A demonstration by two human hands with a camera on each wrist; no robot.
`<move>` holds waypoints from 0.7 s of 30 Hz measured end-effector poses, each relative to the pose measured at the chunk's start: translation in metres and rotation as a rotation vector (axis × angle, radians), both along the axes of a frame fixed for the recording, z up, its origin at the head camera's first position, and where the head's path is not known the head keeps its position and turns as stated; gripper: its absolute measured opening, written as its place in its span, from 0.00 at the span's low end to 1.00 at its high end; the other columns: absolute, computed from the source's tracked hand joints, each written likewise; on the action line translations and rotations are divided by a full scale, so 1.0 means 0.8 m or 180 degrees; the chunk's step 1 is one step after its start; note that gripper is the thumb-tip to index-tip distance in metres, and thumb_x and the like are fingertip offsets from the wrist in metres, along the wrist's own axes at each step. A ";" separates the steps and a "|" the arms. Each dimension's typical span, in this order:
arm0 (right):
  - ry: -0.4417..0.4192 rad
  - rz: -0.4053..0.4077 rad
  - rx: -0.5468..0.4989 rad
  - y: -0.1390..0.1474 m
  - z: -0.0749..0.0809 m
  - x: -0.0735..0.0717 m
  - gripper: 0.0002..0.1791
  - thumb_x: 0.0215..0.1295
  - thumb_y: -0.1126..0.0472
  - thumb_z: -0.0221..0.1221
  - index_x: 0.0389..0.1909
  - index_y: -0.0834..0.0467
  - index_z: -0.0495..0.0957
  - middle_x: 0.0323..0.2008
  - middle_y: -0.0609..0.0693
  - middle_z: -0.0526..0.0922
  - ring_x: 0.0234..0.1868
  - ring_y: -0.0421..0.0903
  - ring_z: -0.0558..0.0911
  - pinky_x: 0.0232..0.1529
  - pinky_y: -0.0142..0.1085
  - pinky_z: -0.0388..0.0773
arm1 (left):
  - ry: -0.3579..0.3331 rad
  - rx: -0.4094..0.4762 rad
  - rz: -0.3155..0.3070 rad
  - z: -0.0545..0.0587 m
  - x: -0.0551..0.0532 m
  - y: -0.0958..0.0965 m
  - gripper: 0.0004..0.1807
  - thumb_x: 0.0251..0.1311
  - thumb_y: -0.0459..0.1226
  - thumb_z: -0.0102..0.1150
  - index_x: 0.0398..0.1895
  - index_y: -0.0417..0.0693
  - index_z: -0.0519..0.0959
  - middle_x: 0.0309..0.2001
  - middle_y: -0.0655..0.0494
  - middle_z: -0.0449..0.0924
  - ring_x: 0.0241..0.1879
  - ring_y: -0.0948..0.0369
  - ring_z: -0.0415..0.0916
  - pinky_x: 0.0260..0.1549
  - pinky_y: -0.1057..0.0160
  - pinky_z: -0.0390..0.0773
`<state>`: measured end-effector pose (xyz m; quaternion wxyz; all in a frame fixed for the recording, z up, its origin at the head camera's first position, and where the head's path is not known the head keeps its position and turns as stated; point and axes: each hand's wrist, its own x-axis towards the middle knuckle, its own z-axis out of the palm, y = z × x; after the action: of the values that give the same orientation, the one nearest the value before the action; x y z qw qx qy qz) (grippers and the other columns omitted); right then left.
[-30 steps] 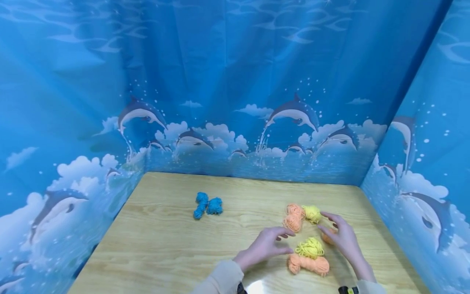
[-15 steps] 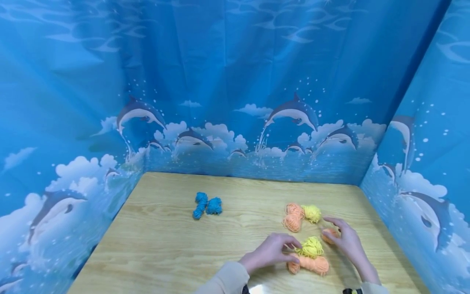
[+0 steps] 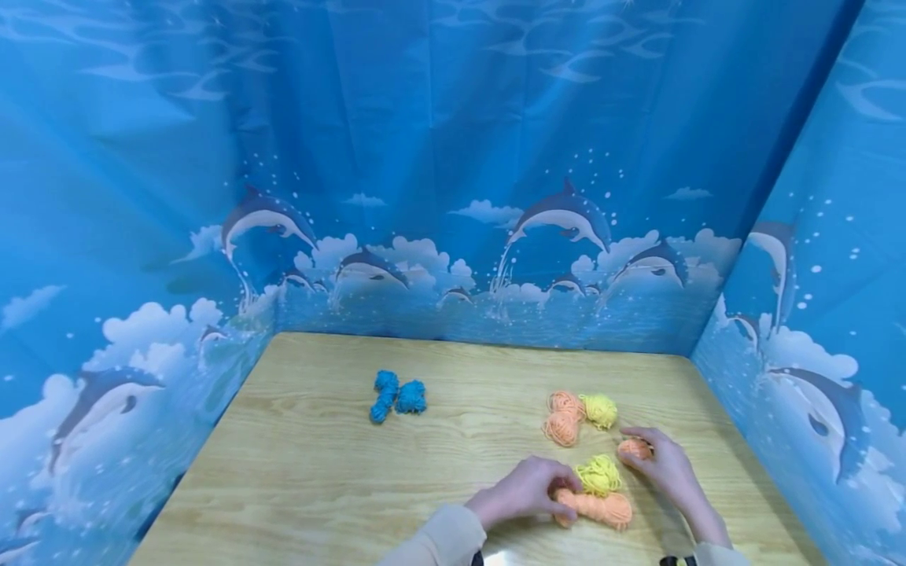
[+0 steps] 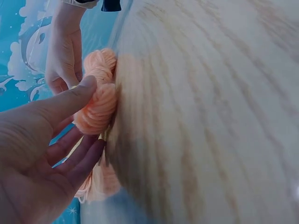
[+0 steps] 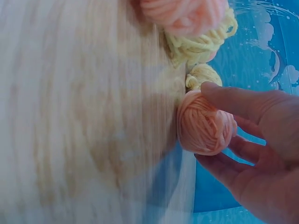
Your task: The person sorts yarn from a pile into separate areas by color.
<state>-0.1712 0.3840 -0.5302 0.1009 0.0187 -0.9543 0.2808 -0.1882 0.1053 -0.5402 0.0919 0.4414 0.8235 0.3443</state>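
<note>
My left hand (image 3: 527, 491) holds the left end of a long peach yarn skein (image 3: 600, 509), which lies on the table. In the left wrist view the thumb presses on this skein (image 4: 97, 109) while the fingers curve round its other side. My right hand (image 3: 668, 468) grips a small peach yarn ball (image 3: 635, 450); thumb and fingers sit on opposite sides of the ball (image 5: 205, 123) in the right wrist view. A loose yellow yarn bundle (image 3: 598, 475) touches the skein's far side, near the left fingertips.
Beyond the hands, a peach skein (image 3: 564, 418) lies beside a yellow yarn ball (image 3: 599, 411). Two blue yarn bundles, one long (image 3: 384, 396) and one round (image 3: 411, 397), lie farther left on the wooden table (image 3: 318, 472). Dolphin-print curtains (image 3: 425, 157) surround the table.
My left hand has moved right and down, from beside the yarn onto the long peach skein's end. My right hand has lowered and closed round the small peach ball.
</note>
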 end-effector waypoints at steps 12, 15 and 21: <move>-0.0043 -0.0086 0.0167 0.001 0.006 0.007 0.24 0.58 0.56 0.74 0.53 0.62 0.83 0.51 0.66 0.83 0.43 0.57 0.83 0.39 0.48 0.79 | 0.0065 -0.0138 -0.0012 -0.001 0.003 0.004 0.20 0.52 0.43 0.78 0.49 0.54 0.86 0.41 0.70 0.86 0.40 0.79 0.76 0.45 0.81 0.72; -0.0055 -0.0081 0.0174 0.003 0.005 0.005 0.23 0.57 0.56 0.74 0.52 0.62 0.84 0.50 0.67 0.83 0.42 0.57 0.83 0.37 0.46 0.79 | 0.0118 -0.0132 -0.0014 0.000 0.004 0.005 0.19 0.52 0.42 0.78 0.48 0.54 0.86 0.41 0.70 0.86 0.40 0.79 0.76 0.44 0.81 0.72; -0.0160 -0.0104 0.0155 0.006 0.003 0.002 0.24 0.57 0.54 0.74 0.52 0.62 0.84 0.51 0.67 0.83 0.45 0.60 0.83 0.39 0.48 0.79 | 0.0171 -0.0079 0.0006 0.000 0.006 0.005 0.18 0.49 0.39 0.78 0.45 0.55 0.86 0.38 0.71 0.85 0.37 0.80 0.74 0.41 0.82 0.71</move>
<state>-0.1692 0.3891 -0.5276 0.0810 -0.0015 -0.9632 0.2562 -0.1837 0.1096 -0.5405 0.0748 0.4486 0.8303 0.3221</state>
